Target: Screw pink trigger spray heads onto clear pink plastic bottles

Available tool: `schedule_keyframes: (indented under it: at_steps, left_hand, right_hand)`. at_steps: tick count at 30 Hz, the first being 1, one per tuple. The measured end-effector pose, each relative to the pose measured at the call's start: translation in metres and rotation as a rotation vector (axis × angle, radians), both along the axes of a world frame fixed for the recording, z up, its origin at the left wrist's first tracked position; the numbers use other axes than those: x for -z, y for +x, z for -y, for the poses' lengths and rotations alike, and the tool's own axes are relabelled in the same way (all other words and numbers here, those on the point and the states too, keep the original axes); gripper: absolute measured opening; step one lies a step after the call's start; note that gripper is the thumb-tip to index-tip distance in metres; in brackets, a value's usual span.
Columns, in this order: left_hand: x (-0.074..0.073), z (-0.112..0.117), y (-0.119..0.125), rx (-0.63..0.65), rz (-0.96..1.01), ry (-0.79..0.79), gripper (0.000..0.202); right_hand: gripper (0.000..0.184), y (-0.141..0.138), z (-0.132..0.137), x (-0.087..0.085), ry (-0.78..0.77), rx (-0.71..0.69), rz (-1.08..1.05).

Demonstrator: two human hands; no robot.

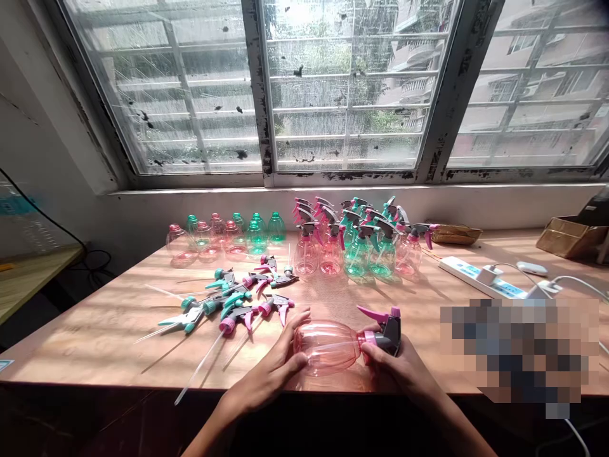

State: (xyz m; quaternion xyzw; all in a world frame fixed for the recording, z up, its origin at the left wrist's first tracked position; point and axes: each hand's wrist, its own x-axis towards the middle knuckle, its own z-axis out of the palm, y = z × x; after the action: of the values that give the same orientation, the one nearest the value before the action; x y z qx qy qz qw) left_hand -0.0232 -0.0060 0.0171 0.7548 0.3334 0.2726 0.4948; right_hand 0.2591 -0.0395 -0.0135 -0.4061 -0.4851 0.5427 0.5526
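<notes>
A clear pink spray bottle (328,348) lies on its side between my two hands at the table's front edge. My left hand (281,362) is wrapped round its base end. At the neck, my right hand (392,358) grips the pink collar of the black and pink trigger sprayer (391,331), which sits on the bottle's mouth with its trigger pointing up and left. Whether the collar is fully tight I cannot tell. Left of my hands lies a loose pile of trigger sprayers (233,308), pink and green, with thin dip tubes.
Several bottles without sprayers (257,236) stand at the back left. Several bottles fitted with sprayers (356,254) stand at the back middle. To the right are a power strip (476,277) with cables, a brown tray (457,235), a box (571,240) and a blurred patch.
</notes>
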Motion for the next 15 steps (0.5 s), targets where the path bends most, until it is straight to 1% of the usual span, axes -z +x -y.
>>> schedule_keyframes:
  at_steps: [2,4,6,9,12,14,15]
  left_hand:
    - [-0.003,0.000,0.000,-0.016,-0.007,-0.039,0.070]
    - [-0.005,0.000,0.001,-0.021,0.007,-0.042,0.068]
    - [-0.002,0.001,0.002,-0.002,0.042,-0.015,0.074]
    - [0.007,0.000,0.002,0.037,0.051,0.039,0.092]
    - [0.015,-0.002,0.000,0.007,-0.046,0.187,0.107]
    - [0.011,-0.003,0.000,-0.017,-0.128,0.344,0.117]
    - [0.004,-0.002,0.002,-0.013,-0.157,0.428,0.123]
  right_hand:
    - [0.043,0.000,0.000,0.000,-0.002,-0.013,0.010]
    - [0.045,0.000,0.000,0.000,0.000,-0.017,0.020]
    - [0.045,0.000,-0.001,0.001,0.003,-0.011,0.022]
    - [0.043,0.000,-0.002,0.001,0.004,0.010,-0.001]
    - [0.043,0.000,-0.002,0.001,0.004,0.021,-0.032]
    - [0.044,-0.001,-0.003,0.001,0.004,0.034,-0.046]
    - [0.044,-0.001,-0.003,0.001,-0.003,0.047,-0.055]
